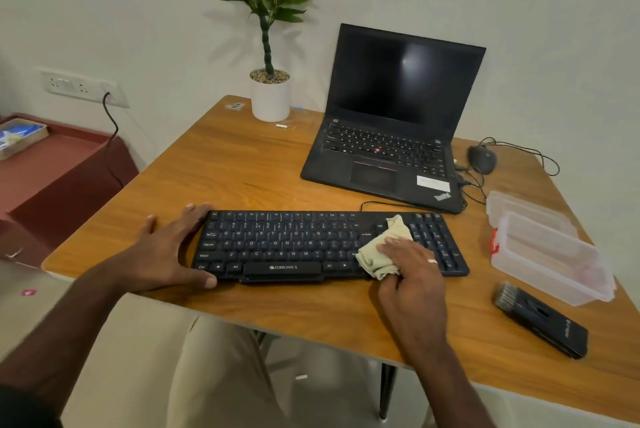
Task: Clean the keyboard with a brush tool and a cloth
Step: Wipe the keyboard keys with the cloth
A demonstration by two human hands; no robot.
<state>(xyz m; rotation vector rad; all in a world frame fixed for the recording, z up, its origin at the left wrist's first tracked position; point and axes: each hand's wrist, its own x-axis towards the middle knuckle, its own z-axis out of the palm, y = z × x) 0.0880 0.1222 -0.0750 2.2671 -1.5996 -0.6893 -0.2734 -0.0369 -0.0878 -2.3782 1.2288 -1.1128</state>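
A black keyboard [284, 242] lies across the near part of the wooden table [235, 164]. My left hand [166, 251] clasps its left end, thumb at the front edge and fingers at the back corner. A crumpled beige cloth [381, 247] rests on the keys between the letter block and the number pad, pressed down by my right hand [412, 265], whose fingers grip it. The black brush tool [540, 320] lies on the table at the near right, bristles pointing away from me, apart from both hands.
An open black laptop [391, 122] stands behind the keyboard. A wired mouse [482, 159] and cables lie to its right. A clear plastic box [550, 258] with its lid sits by the right edge. A potted plant [270, 95] stands at the back.
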